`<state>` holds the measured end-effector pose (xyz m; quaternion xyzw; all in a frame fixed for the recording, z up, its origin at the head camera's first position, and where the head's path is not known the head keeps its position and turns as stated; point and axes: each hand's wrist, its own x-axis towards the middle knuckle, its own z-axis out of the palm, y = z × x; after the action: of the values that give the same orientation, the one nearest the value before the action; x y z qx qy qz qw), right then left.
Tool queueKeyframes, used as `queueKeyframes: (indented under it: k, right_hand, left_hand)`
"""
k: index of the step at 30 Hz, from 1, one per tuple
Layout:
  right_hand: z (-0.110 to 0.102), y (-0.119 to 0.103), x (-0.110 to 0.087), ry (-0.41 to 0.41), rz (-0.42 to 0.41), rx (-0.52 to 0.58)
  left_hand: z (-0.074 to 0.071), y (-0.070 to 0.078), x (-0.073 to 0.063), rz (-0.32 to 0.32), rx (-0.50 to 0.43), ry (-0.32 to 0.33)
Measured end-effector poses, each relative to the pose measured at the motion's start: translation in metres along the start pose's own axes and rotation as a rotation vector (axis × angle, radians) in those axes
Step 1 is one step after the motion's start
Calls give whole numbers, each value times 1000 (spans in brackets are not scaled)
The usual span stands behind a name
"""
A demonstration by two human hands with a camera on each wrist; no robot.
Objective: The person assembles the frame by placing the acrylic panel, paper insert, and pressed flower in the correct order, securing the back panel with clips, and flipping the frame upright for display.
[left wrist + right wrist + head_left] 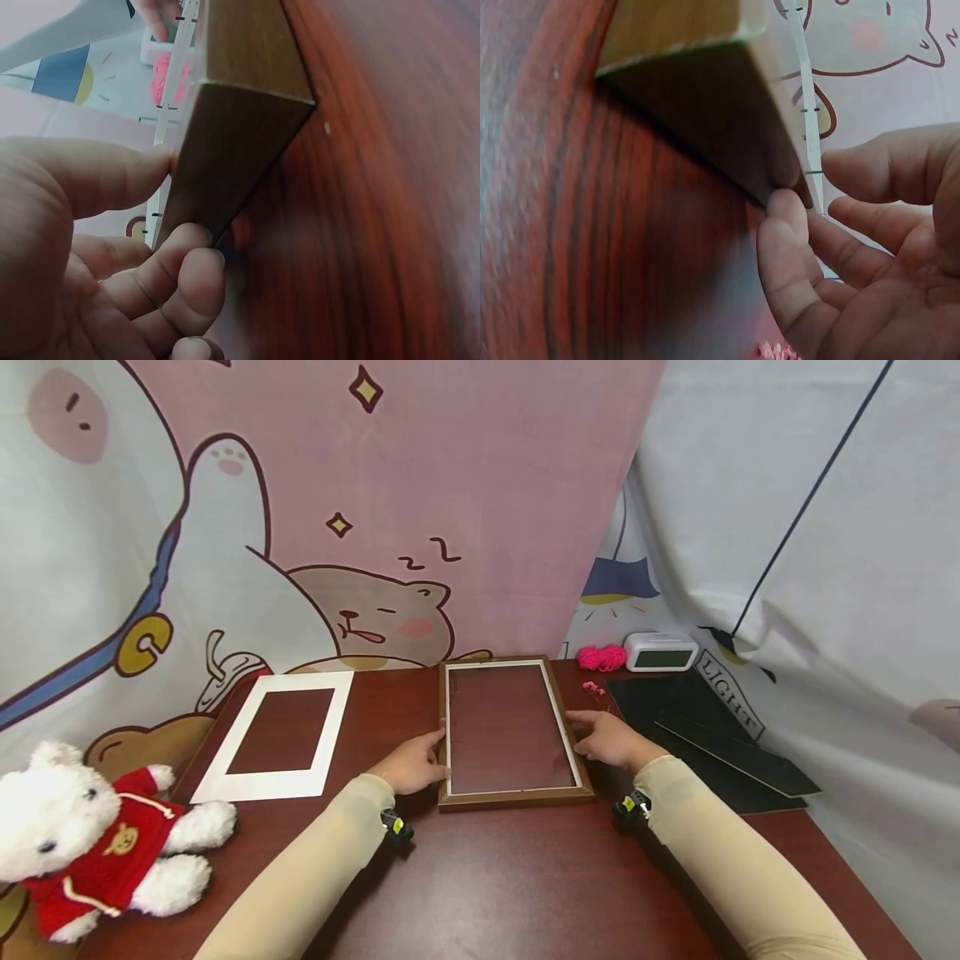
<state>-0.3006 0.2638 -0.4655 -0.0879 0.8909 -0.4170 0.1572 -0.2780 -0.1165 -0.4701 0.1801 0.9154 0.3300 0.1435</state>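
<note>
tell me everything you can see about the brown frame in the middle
The brown frame is rectangular and looks wooden, with deep, plain sides and a white inner border carrying small dark marks. A see-through middle, probably a clear pane, shows reddish brown. It appears to lie flat on the table, long sides running away from the person. The left hand touches its left side, the right hand its right.

2 arms [315,864] outstretched, hands [408,764] [611,741] apart, fingers [201,283] bent

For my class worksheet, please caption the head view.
Left hand and right hand touch opposite sides of a brown picture frame on a table.
</note>
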Motion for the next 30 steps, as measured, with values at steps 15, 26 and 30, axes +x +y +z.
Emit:
queueKeyframes:
  k: [15,26,30]
  right_hand:
    - [23,-15,5,-17,-42,-21]
    - [34,-17,16,-21,-58,-34]
    - [36,-19,18,-13,-59,-29]
  left_hand:
    - [-17,-31,-18,-20,-7,8]
    - [-22,-41,-22,-31,-27,28]
    - [-23,-43,-22,-25,-33,39]
